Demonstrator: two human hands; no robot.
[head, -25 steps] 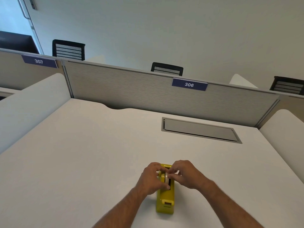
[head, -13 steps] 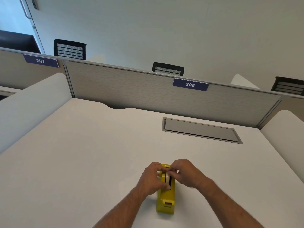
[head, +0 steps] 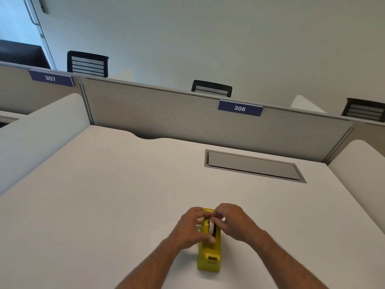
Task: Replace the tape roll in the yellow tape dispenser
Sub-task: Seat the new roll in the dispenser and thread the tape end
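Note:
The yellow tape dispenser (head: 209,255) stands on the white desk (head: 104,195), near its front edge, cutter end toward me. A whitish tape roll (head: 211,226) sits in the slot at its far half. My left hand (head: 192,228) wraps the dispenser's left side, thumb resting on its top. My right hand (head: 233,222) comes from the right, its fingertips pinching the top of the roll. The far end of the dispenser is partly hidden by my fingers.
A grey cable hatch (head: 253,165) is set flush in the desk at the back right. A grey partition (head: 166,113) labelled 306 closes the back; white side panels (head: 41,130) flank the desk. Chair backs show behind the partition.
Both hands stay on the dispenser. The tape roll appears slightly more raised in the slot under my right fingertips.

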